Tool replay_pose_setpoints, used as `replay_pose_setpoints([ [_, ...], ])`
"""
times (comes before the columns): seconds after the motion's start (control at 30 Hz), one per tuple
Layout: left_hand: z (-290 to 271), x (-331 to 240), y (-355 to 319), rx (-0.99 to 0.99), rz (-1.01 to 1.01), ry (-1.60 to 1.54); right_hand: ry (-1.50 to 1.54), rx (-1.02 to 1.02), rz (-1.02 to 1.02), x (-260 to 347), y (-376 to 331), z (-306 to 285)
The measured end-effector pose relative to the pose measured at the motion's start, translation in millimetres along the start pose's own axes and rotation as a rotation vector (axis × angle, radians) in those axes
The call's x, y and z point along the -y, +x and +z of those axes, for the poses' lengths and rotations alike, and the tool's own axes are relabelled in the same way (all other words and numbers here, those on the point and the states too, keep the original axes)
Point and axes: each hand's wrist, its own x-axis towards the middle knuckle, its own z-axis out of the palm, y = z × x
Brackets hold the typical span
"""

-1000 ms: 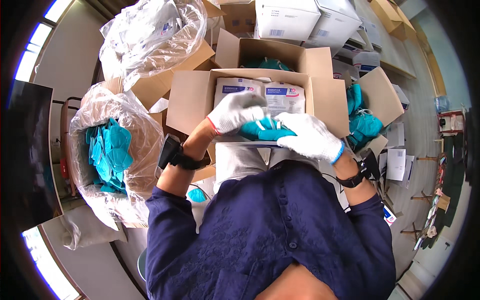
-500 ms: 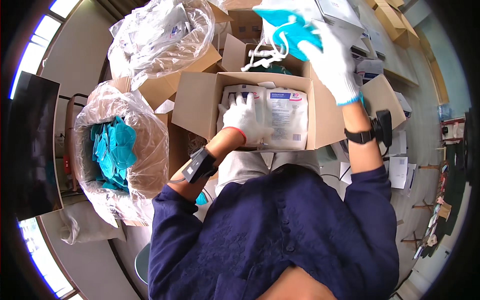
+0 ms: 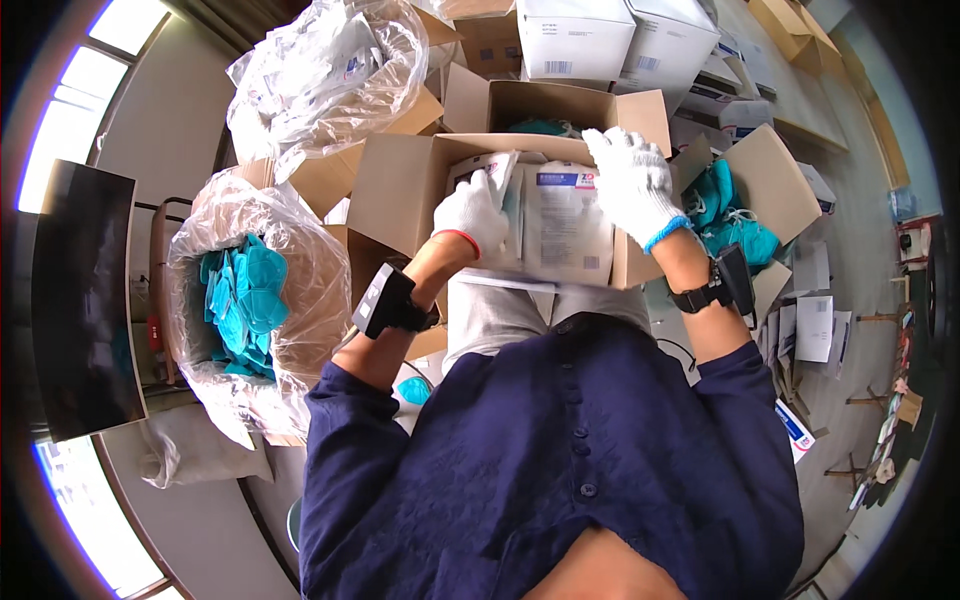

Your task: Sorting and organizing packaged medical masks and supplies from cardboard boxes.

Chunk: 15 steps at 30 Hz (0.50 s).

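An open cardboard box (image 3: 617,262) stands before me with white printed packets inside. My left hand (image 3: 472,212), in a white knit glove with a red cuff, is closed on the upper part of the left packet (image 3: 497,166), which is tilted up. Beside it lies a second packet (image 3: 570,225) with a blue and red label. My right hand (image 3: 634,185), gloved in white with a blue cuff, is over the box's right edge, fingers stretched out and nothing seen in them.
Teal face masks (image 3: 245,295) fill a plastic-lined box (image 3: 310,290) on the left. More masks with white straps (image 3: 735,235) sit in a box on the right. A bag of white packets (image 3: 320,75) stands behind, near white cartons (image 3: 575,40). Papers (image 3: 815,328) lie at right.
My right hand has come down toward the box and no longer holds the teal mask. My left hand, earlier flat on the left packet, now grips it and has tipped its top up.
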Motion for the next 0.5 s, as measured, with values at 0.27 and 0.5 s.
replay_pose_setpoints([
  [0.27,-5,-2,-7,0.017,-0.017,0.040,0.050,-0.063,-0.005,6,-36,-2],
  [0.5,-28,18,-16,-0.301,0.164,0.085,0.132,-0.324,-0.092,3,-38,-5],
])
